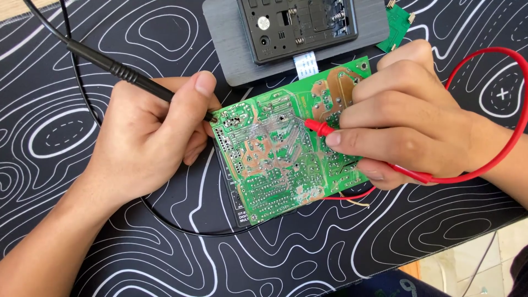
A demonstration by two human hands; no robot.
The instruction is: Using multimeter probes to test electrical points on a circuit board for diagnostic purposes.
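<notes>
A green circuit board point(275, 159) lies solder side up in the middle of the mat. My left hand point(148, 137) grips a black test probe point(115, 69) like a pen, its tip touching the board's upper left corner. My right hand point(401, 121) rests on the board's right part and holds a red test probe point(319, 128), whose tip points at the board's centre. A red lead point(511, 132) loops out to the right of that hand.
A black mat with white contour lines point(137, 258) covers the table. Behind the board sits a grey slab point(225, 49) carrying an opened black device casing point(300, 27) with a white ribbon cable point(305, 63). A small green board point(399, 25) lies at top right. A black lead point(181, 228) curves underneath.
</notes>
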